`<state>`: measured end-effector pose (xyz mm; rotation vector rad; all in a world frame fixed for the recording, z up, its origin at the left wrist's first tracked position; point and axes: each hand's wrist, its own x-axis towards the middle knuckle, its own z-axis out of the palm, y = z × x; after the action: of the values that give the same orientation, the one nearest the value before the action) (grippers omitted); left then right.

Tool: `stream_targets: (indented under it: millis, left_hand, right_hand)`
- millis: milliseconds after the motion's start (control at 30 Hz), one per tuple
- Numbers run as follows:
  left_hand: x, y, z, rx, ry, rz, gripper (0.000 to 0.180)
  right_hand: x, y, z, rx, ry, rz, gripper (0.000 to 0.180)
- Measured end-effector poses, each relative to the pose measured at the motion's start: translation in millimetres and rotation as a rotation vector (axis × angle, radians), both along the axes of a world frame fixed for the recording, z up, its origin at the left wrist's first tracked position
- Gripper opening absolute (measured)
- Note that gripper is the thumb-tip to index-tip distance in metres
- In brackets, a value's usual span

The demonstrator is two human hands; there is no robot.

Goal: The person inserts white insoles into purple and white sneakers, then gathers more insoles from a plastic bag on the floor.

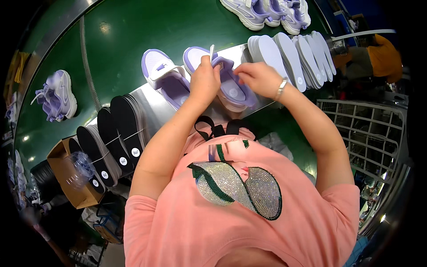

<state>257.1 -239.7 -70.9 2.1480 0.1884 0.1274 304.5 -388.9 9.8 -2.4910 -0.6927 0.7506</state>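
Observation:
In front of me a white-and-purple sneaker lies on a metal ledge, its opening toward me. A purple insole with a pale round label shows inside it. My left hand is closed on the sneaker's white strap, whose end sticks up above the fingers. At the right edge of the opening is my right hand, fingers curled together; whatever they pinch is hidden. A matching sneaker lies just left of my left hand, with a labelled insole inside.
Stacks of white insoles stand to the right, tied stacks of black insoles to the left. More sneakers rest on the green surface, at far left and top right. A cardboard box holds clear plastic. A wire rack stands right.

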Motion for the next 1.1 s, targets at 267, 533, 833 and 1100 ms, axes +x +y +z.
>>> stream_targets:
  millis: [267,533,833,1100]
  left_hand:
    - [0.7,-3.1,1.5,-0.007,-0.011,-0.026,0.023]
    - [-29.5,16.5,17.9,-0.184,0.152,-0.027,0.025]
    - [-20.3,7.6,10.8,-0.133,0.077,-0.026,0.023]
    - [-4.6,-9.6,1.8,-0.127,0.059,0.009,0.022]
  right_hand:
    - [-23.4,2.5,-38.1,-0.663,0.139,0.644,0.030]
    - [-20.8,-18.6,6.8,0.212,-0.264,0.258,0.027]
    - [-42.4,-1.0,-13.8,-0.096,-0.021,0.257,0.016]
    - [-15.1,29.2,-61.7,-0.595,0.106,0.298,0.020]
